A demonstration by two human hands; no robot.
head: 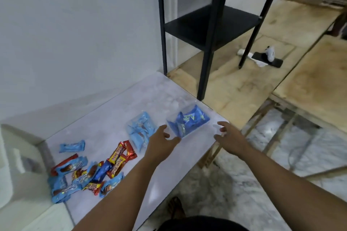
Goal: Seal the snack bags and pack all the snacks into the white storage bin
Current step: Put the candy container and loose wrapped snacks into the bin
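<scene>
A clear bag of dark blue snack packs (189,121) lies near the right edge of the white table (116,110). My left hand (162,139) hovers at its near left corner with fingers spread. Just off the bag's right side my right hand (228,135) is held open, touching nothing that I can see. A second clear bag with light blue packs (140,130) lies left of the first. Several loose wrapped snacks (84,171) in blue, red and yellow are scattered at the left. The white storage bin (16,163) stands at the far left edge.
A black two-shelf side table (212,24) stands behind the white table on plywood boards (234,88). A phone and a white cloth (266,58) lie on the boards. Marble floor shows at the right below the table edge.
</scene>
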